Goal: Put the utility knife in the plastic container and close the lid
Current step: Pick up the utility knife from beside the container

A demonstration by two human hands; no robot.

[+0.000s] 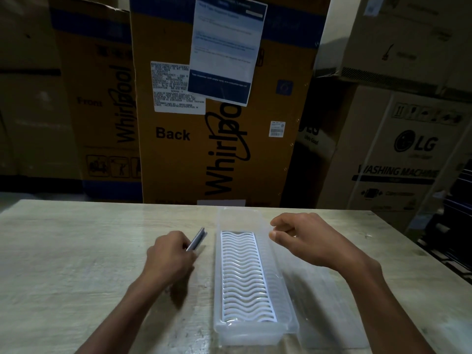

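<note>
The left hand (pixel 169 254) has its grip closed on the utility knife (pixel 197 238) just left of the open plastic container (pixel 245 272), while the right hand (pixel 304 238) hovers empty, fingers loosely curled, probably ready for the lid (pixel 319 315) lying alongside on the surface (pixel 76 251).

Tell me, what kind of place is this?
Probably a storeroom or warehouse for home appliances: tall Whirlpool cartons and an LG washing machine box are stacked close behind the wooden table.
</note>
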